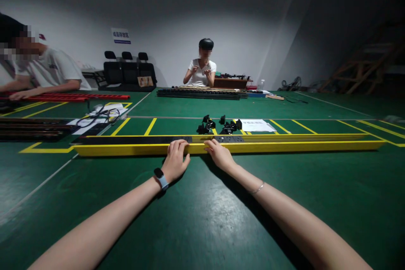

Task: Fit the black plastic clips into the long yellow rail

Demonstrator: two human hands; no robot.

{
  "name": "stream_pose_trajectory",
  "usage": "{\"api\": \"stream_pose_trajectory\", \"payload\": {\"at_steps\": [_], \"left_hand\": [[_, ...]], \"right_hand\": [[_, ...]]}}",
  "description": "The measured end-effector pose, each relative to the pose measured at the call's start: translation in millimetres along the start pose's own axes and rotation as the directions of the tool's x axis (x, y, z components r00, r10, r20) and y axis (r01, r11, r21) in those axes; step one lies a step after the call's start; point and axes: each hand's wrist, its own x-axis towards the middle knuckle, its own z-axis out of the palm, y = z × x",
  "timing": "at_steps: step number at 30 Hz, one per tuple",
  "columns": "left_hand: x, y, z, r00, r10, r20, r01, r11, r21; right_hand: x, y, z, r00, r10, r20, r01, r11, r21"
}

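A long yellow channel (pixel 284 147) lies crosswise on the green table. My left hand (pixel 174 162) has its fingers curled over the near wall, with the fingertips by a black strip (pixel 136 139) that fills the channel's left part. To its right, my right hand (pixel 220 156) grips the same wall with bent fingers. Just beyond those fingers, black socket panels (pixel 234 139) sit inside the channel. Between the two hands shows a short yellow gap. What the fingertips touch inside the channel is partly hidden.
Behind the channel are small black parts (pixel 232 126) and a white paper sheet (pixel 257 125). Dark rails (pixel 31 128) and cables (pixel 98 116) lie at left. One co-worker (pixel 202 69) sits across, behind more rails (pixel 202 93); another (pixel 53 65) leans over red rails (pixel 104 97).
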Motion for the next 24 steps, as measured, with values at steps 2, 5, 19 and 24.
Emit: {"api": "stream_pose_trajectory", "payload": {"at_steps": [2, 5, 19, 24], "left_hand": [[-0.2, 0.2, 0.3, 0.999, 0.029, 0.021, -0.029, 0.999, -0.024], [-1.0, 0.4, 0.5, 0.997, 0.063, 0.046, -0.062, 0.997, -0.035], [-2.0, -0.2, 3.6, 0.986, 0.111, 0.124, -0.124, 0.987, 0.099], [-1.5, -1.0, 5.1, 0.986, 0.106, 0.132, -0.12, 0.987, 0.103]], "right_hand": [[-3.1, 16.9, -2.7, 1.0, 0.01, -0.014, -0.01, 1.0, -0.018], [-9.2, 40.8, -6.8, 0.999, 0.021, -0.031, -0.022, 0.999, -0.035], [-13.4, -23.5, -0.7, 0.985, -0.169, -0.029, 0.165, 0.979, -0.12], [-9.1, -25.9, 3.3, 0.989, -0.151, 0.007, 0.151, 0.982, -0.115]]}}
